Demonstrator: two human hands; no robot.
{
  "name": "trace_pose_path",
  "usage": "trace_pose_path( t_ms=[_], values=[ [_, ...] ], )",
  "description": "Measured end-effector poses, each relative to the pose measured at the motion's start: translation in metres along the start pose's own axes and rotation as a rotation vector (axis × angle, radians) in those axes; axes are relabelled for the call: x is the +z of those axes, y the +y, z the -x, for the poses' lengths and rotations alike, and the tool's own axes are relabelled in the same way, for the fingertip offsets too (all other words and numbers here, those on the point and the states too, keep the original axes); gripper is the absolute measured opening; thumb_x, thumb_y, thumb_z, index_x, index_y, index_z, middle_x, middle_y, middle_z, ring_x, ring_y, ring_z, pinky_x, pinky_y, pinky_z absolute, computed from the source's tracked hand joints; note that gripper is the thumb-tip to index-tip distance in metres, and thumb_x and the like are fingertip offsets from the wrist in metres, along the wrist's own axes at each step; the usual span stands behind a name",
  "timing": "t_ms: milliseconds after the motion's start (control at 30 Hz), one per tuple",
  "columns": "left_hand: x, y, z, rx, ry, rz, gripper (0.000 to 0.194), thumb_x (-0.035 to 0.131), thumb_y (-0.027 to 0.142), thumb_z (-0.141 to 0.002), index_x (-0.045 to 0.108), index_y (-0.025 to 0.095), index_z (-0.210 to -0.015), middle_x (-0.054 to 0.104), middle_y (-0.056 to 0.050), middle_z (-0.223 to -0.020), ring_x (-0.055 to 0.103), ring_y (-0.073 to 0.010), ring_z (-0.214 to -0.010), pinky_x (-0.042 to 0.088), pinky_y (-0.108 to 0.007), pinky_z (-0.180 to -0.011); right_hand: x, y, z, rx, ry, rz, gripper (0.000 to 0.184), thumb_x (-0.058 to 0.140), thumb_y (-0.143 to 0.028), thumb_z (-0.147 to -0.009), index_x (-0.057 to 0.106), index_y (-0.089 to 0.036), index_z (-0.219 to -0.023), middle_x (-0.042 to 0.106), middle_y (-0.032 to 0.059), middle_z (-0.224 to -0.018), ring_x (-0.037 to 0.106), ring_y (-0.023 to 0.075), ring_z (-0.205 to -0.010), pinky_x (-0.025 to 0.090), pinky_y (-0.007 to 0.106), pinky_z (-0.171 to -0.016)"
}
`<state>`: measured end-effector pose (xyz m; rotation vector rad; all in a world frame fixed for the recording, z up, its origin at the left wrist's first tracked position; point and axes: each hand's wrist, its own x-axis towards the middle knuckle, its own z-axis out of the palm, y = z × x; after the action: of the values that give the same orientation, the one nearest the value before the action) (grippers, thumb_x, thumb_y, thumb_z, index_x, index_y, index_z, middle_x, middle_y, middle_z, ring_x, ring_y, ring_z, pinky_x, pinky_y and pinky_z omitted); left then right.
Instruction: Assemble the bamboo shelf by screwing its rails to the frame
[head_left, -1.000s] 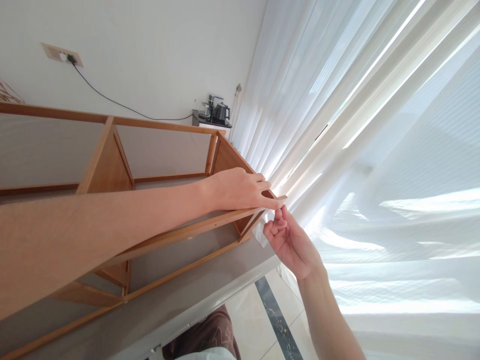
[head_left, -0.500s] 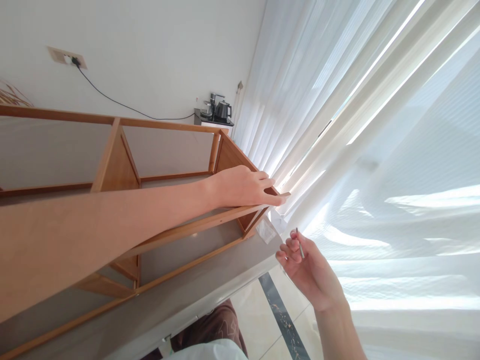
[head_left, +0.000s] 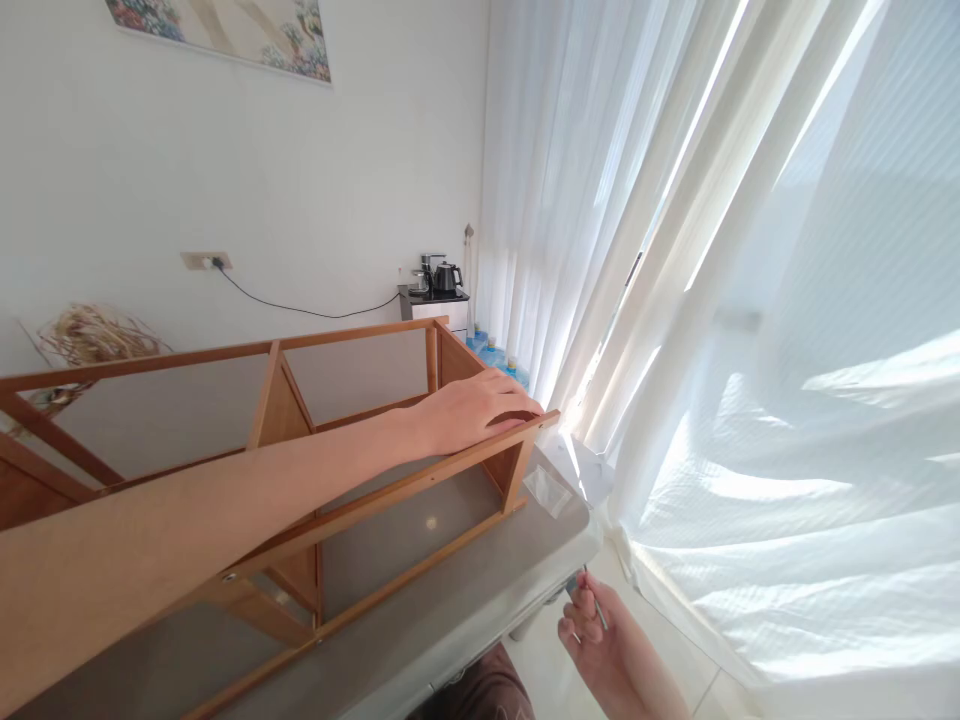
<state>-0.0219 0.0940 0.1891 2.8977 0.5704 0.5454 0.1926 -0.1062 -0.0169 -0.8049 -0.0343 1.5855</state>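
A wooden shelf frame (head_left: 405,490) with slatted openings and upright panels lies on a grey table (head_left: 480,590). My left hand (head_left: 480,408) reaches across it and grips the top of its right end, fingers curled over the edge and thumb near the front rail. At the lower right, off the table's front edge, my right hand (head_left: 589,635) is closed around a thin metal rod (head_left: 601,612); its exact kind is hard to make out. A round metal fastener (head_left: 229,577) shows in the front rail.
A clear plastic bag (head_left: 547,490) lies by the table's right end. White curtains (head_left: 690,330) hang on the right. Behind the frame stand a small cabinet with a black kettle (head_left: 448,278), bottles (head_left: 491,348) and dried stalks (head_left: 97,335). A black cable (head_left: 300,312) runs along the wall.
The view has tilted up and levelled, so more wall shows. My left hand stays on the frame's end, its fingers curled more. My right hand sits lower, still with the rod.
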Motion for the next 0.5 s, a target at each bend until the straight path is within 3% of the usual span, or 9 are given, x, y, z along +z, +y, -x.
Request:
trace_pose_path(
  t_ms=[233, 500],
  values=[
    [-0.013, 0.002, -0.021, -0.082, -0.119, 0.084, 0.025, 0.055, 0.031, -0.101, 0.075, 0.023, -0.114, 0.072, -0.006, -0.119, 0.059, -0.0233, -0.118, 0.044, -0.036, -0.102, -0.012, 0.017, -0.005, 0.136, -0.034, -0.032, 0.036, 0.1, -0.033, -0.058, 0.075, -0.018, -0.078, 0.063, -0.007, -0.061, 0.042, 0.0034, -0.048, 0.05, 0.026, -0.062],
    [-0.014, 0.006, -0.022, -0.085, -0.187, 0.068, 0.023, 0.05, 0.03, -0.102, 0.068, 0.023, -0.116, 0.071, -0.005, -0.116, 0.056, -0.0236, -0.116, 0.043, -0.035, -0.098, -0.019, 0.009, 0.001, 0.138, -0.059, -0.001, 0.034, 0.099, -0.033, -0.063, 0.075, -0.019, -0.082, 0.062, -0.0104, -0.06, 0.045, 0.0016, -0.048, 0.051, 0.022, -0.065]
  ],
)
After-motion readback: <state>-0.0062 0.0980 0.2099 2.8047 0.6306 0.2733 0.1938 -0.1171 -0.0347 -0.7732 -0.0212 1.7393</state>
